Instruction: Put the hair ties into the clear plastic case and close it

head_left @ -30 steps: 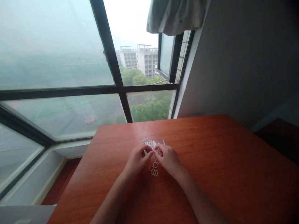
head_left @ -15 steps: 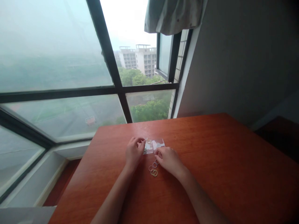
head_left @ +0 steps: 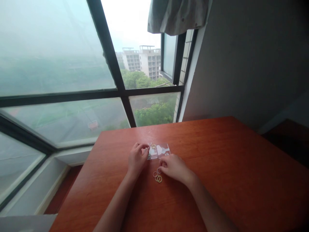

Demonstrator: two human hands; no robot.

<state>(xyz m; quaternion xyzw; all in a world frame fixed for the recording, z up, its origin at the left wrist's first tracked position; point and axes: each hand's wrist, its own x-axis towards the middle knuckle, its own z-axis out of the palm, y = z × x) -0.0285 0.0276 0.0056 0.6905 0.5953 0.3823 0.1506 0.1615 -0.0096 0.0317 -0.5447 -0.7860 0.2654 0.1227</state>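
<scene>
A small clear plastic box (head_left: 152, 157) lies on the table, its hinged lid (head_left: 164, 150) laid out to the right. A few gold-coloured rings (head_left: 154, 146) show inside it. My left hand (head_left: 138, 157) is curled at the box's left edge, thumb and fingers closed on that side. Nearer to me is a small group of loose rings (head_left: 158, 178), some pale and some yellowish, partly overlapping. My right hand (head_left: 174, 166) is closed in a pinch at the right of this group, its fingertips on a pale ring (head_left: 159, 170) that they partly cover.
The reddish-brown wooden table (head_left: 212, 161) reaches up to the window frame (head_left: 125, 93). At the right stands a grey wall (head_left: 241, 64). A curtain (head_left: 177, 17) hangs above the open window pane (head_left: 169, 53).
My right hand has come down from the lid's edge towards me, onto the nearest pale rings, now partly covering them. The left hand stays at the box.
</scene>
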